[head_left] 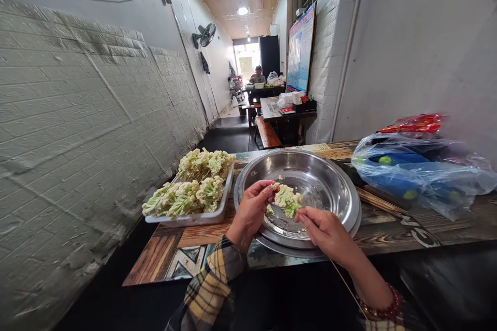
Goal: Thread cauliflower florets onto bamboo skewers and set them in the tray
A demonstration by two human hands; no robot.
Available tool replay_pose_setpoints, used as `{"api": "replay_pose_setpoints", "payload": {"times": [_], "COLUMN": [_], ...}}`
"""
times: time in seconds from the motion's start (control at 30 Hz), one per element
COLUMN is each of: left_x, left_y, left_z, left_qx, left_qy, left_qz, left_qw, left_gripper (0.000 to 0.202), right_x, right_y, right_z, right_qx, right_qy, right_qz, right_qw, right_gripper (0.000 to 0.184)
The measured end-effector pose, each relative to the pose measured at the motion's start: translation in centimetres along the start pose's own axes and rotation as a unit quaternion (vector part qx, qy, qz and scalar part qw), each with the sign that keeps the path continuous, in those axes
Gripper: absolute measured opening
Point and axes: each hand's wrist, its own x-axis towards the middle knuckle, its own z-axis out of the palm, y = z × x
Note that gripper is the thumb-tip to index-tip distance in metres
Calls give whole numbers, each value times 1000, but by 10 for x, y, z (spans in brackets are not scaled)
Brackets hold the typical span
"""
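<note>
Over a wide steel basin [341,186], cauliflower florets [286,197] hang between my two hands. My left hand [250,212] pinches a small piece at their upper left end. My right hand [326,232] is closed at their lower right, around a thin bamboo skewer [345,284] that runs down past the wrist. The skewer's tip is hidden. A few cauliflower bits lie in the basin, partly behind my left hand. Left of it, a white tray [223,207] is heaped with skewered cauliflower [186,196].
Bare bamboo skewers [382,201] lie on the wooden table [155,253], right of the basin. Beyond them sits a clear plastic bag [411,170] with blue and green contents. A brick wall [70,129] runs along the left. Farther back, a person [258,76] sits at another table.
</note>
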Motion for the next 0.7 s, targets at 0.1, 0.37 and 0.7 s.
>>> {"api": "replay_pose_setpoints", "payload": {"times": [0.1,0.37,0.7], "left_x": [0,-1,-1], "left_y": [-1,-1,-2], "left_z": [-1,2,1], "left_qx": [7,33,62], "left_qy": [1,7,16], "left_qz": [2,4,30], "left_qw": [1000,999,998], "left_gripper": [19,21,17], "right_x": [0,-1,-1], "right_y": [1,4,2], "right_z": [-1,-1,0], "right_qx": [-2,-18,-22], "right_qy": [1,3,-11], "right_qz": [-8,-13,-8], "right_qw": [1000,1000,1000], "right_gripper": [30,30,30]}}
